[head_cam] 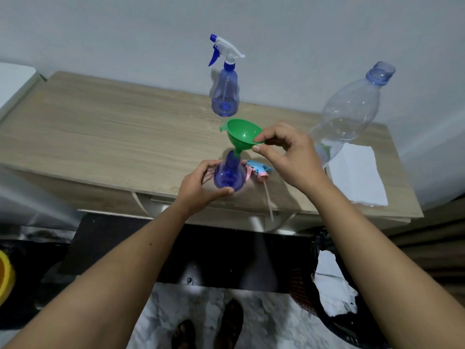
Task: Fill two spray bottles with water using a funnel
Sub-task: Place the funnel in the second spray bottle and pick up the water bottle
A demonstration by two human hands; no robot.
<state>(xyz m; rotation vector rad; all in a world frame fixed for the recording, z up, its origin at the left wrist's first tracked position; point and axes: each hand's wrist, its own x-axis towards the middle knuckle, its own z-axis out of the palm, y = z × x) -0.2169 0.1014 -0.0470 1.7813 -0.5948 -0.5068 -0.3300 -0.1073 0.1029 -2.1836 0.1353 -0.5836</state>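
An uncapped blue spray bottle [230, 175] stands near the front edge of the wooden table [105, 132], and my left hand [201, 183] grips its base. A green funnel [242, 134] sits tilted with its spout in the bottle's neck; my right hand [289, 154] pinches its rim tab. Just right of the bottle lies a pink and blue spray head [259, 172] with its dip tube [268, 200] hanging over the edge. A second blue spray bottle [225, 96], with its white and blue trigger head on, stands farther back.
A large clear water bottle [352, 114], open and holding a little water, stands at the right on the table. A folded white paper towel [354, 175] lies beside it. Below the table are a dark floor mat, a basket at the right and my feet.
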